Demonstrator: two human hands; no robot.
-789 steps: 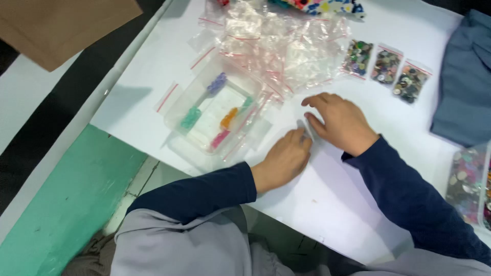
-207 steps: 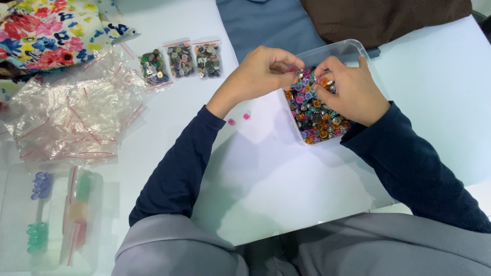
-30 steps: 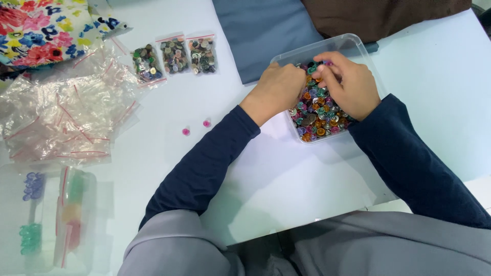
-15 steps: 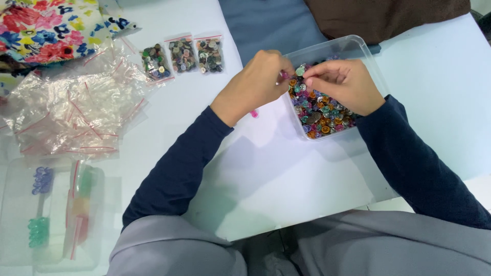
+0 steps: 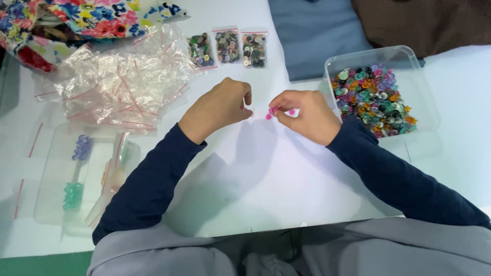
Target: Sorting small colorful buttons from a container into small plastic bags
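The right hand has its fingertips pinched together on small pink buttons, held just above the white surface near its middle. The left hand is loosely curled, fingers drawn together; whether it holds anything cannot be told. The buttons are too small to show an axis or facing. Just right of the right hand stands a clear tub of mixed coloured buttons. Three small filled bags lie toward the far edge, a heap of empty clear bags toward the far left corner.
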